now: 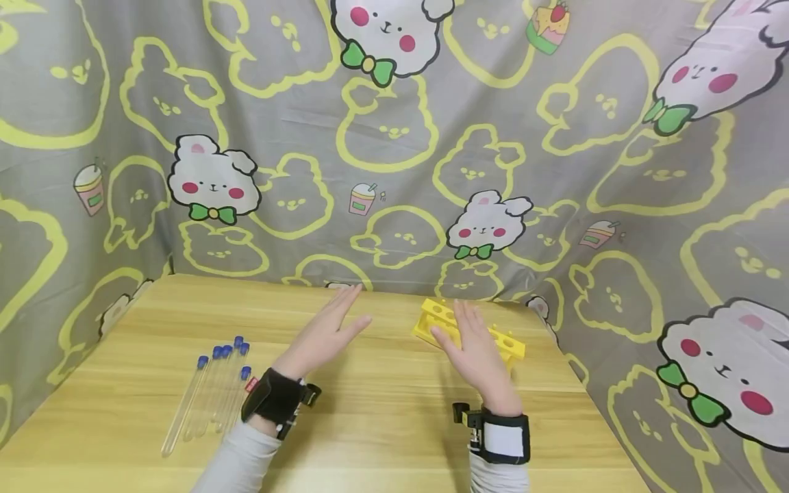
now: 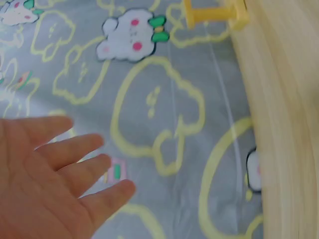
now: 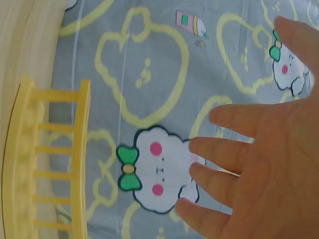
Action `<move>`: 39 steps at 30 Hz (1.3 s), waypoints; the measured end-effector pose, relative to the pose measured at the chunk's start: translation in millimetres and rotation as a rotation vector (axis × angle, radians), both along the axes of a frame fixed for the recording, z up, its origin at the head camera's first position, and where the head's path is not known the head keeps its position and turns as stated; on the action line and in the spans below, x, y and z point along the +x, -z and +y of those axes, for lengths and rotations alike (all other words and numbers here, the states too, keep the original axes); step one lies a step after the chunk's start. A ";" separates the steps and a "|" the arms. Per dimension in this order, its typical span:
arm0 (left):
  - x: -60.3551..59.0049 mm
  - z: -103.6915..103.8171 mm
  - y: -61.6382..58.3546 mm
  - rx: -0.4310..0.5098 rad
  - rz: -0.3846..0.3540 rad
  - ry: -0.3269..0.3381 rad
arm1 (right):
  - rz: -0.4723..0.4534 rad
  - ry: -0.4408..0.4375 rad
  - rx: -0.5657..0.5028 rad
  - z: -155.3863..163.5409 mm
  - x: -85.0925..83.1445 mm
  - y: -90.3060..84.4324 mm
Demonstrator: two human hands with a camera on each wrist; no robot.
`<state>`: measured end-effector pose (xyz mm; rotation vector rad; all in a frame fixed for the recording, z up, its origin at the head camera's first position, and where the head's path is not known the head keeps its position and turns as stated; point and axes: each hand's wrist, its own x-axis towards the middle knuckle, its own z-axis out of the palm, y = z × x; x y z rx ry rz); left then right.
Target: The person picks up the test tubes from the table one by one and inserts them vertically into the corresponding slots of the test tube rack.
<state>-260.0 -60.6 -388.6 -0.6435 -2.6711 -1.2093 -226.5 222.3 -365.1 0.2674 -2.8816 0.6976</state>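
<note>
With both hands raised over the table (image 1: 382, 418), I'm holding nothing at all. My left hand (image 1: 327, 335) hangs flat in the air, fingers straight and loosely spread, palm turned toward the middle; the left wrist view shows those fingers (image 2: 75, 149) bare against the cloth (image 2: 164, 109). My right hand (image 1: 474, 349) matches it, fingers straight and a little apart, hovering just in front of the yellow rack (image 1: 514, 346), close to it but, as far as I can tell, not touching. From the right wrist, the rack (image 3: 55, 164) sits off to the side with its holes empty.

The tubes (image 1: 212, 390), clear with blue caps, lie side by side on the table left of my left wrist, well apart from the rack. None stands in the rack.

So I read this as the very start: nothing picked up, hands poised. The next move, I judge, calls for my left hand to swing back and down to the tubes and pinch one near its cap, while my right hand steadies the rack so a tube can go upright into a hole.
</note>
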 end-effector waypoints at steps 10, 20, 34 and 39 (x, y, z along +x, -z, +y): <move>-39.5 44.6 -4.3 0.179 -0.091 0.145 | 0.029 0.107 -0.039 41.8 -0.2 -6.3; -76.0 90.0 20.2 0.339 -0.369 0.244 | -0.053 0.279 -0.113 74.5 0.8 -6.3; -99.4 120.5 51.5 0.464 -0.566 0.361 | -0.193 0.453 -0.264 94.1 -12.7 34.6; -97.1 125.9 54.1 0.456 -0.569 0.363 | -0.223 0.442 -0.278 94.1 -13.1 41.8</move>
